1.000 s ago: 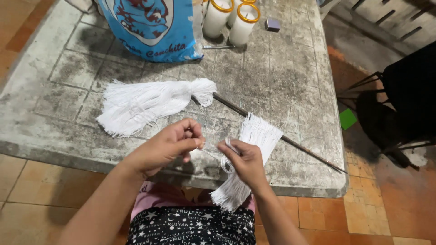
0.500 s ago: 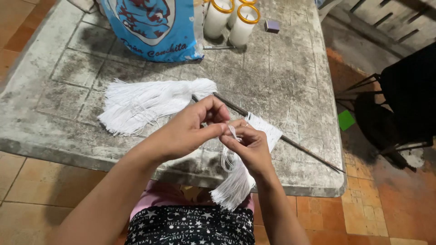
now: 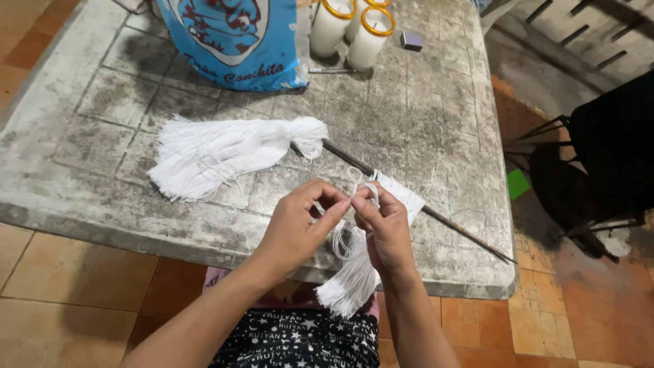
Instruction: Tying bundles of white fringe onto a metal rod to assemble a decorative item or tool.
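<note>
My left hand (image 3: 300, 221) and my right hand (image 3: 385, 225) meet over the front edge of a grey stone table (image 3: 102, 197). Both pinch thin white thread at the top of a white thread tassel (image 3: 351, 279), which hangs down from my right hand past the table edge. A loop of the thread stands up between my fingertips. A second, larger white tassel (image 3: 218, 153) lies flat on the table to the left, its tied head against a thin dark rod (image 3: 409, 204).
A blue printed bag (image 3: 235, 41) stands at the back of the table. Two white candles in yellow-rimmed glasses (image 3: 351, 31) and a small purple block (image 3: 411, 41) are beside it. A dark chair (image 3: 599, 157) stands to the right on the tiled floor.
My hands have drawn together and slid back toward the table's front edge, and the thread loop between my fingertips has been pulled up. The larger tassel has not moved.
</note>
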